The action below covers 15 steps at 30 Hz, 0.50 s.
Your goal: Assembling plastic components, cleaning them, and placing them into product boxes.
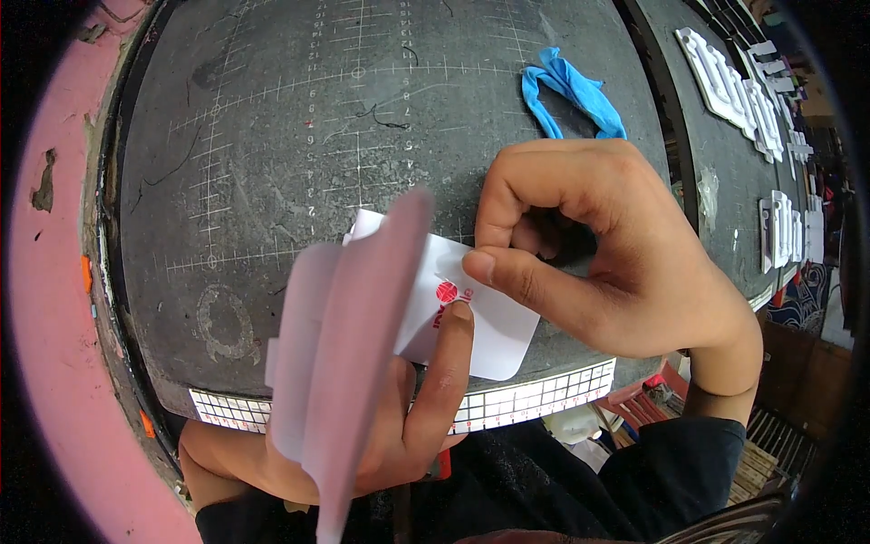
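A white card piece [503, 331] is at the near edge of the dark mat [254, 163], partly behind a blurred pink panel [358, 317]; contents cannot be told. The left hand [399, 444] presses it with one extended index finger, others mostly hidden; the right hand [625, 249] pinches its far edge, thumb against curled index.

Left forearm [217, 458] enters from lower left; I read the left hand [399, 449] as partly hidden, index finger [446, 372] extended, tip pressing down, thumb out of my sight. Right forearm [725, 372] rises from lower right, wrist bent so the right hand [625, 263] turns inward. I note its thumb [535, 286] reaching left, tip pinched against the index, remaining fingers curled toward the palm.
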Motion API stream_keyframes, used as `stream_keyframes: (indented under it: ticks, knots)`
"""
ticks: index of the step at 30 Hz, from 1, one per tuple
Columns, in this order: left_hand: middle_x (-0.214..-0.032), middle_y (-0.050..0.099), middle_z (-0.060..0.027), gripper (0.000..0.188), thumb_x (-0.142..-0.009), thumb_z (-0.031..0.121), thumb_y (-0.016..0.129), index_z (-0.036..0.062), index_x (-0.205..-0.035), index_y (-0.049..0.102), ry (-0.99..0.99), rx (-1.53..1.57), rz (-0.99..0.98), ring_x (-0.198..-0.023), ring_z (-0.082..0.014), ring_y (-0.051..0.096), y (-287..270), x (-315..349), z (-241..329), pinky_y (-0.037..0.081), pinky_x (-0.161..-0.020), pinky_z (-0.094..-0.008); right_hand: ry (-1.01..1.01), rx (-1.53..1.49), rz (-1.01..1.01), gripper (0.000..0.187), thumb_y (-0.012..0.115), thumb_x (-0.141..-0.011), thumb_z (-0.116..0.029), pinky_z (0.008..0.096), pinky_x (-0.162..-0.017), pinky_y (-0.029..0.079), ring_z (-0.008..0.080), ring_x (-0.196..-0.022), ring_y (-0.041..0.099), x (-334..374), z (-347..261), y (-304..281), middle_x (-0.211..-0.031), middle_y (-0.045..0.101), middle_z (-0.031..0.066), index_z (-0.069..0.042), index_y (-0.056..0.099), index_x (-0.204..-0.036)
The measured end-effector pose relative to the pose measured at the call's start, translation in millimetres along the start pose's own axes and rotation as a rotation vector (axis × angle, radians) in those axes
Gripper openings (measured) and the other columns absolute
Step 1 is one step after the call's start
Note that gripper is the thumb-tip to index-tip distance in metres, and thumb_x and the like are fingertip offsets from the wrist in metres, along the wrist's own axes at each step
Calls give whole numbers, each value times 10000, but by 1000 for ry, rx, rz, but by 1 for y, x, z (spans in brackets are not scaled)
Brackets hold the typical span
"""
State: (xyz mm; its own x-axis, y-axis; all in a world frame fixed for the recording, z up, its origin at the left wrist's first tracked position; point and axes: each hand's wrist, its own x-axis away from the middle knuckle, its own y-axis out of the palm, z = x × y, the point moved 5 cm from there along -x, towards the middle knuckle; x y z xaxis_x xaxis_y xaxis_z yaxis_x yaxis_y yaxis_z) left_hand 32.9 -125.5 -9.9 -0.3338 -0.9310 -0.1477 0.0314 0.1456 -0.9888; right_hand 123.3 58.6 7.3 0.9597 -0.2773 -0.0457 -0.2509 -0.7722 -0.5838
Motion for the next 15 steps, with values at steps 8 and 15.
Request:
stream_keyframes:
  ticks: [8,15]
  knots:
    - [-933,759,-72,843,-1031,683,602,-80,-1375,702,-3,14,2,-576,-145,608,4,-12,3,558,-606,-309,44,-12,-1,163,817,-912,-29,286,-593,405,124,-662,542,0,0,1,-748,601,28,-3,679,-831]
    - [-970,772,-82,847,-1029,681,608,-87,-1376,697,-6,26,4,-585,-147,614,3,-1,3,563,-614,-307,41,-2,-3,160,813,-920,-26,281,-597,413,118,-671,550,0,-1,0,-761,611,31,-1,679,-836]
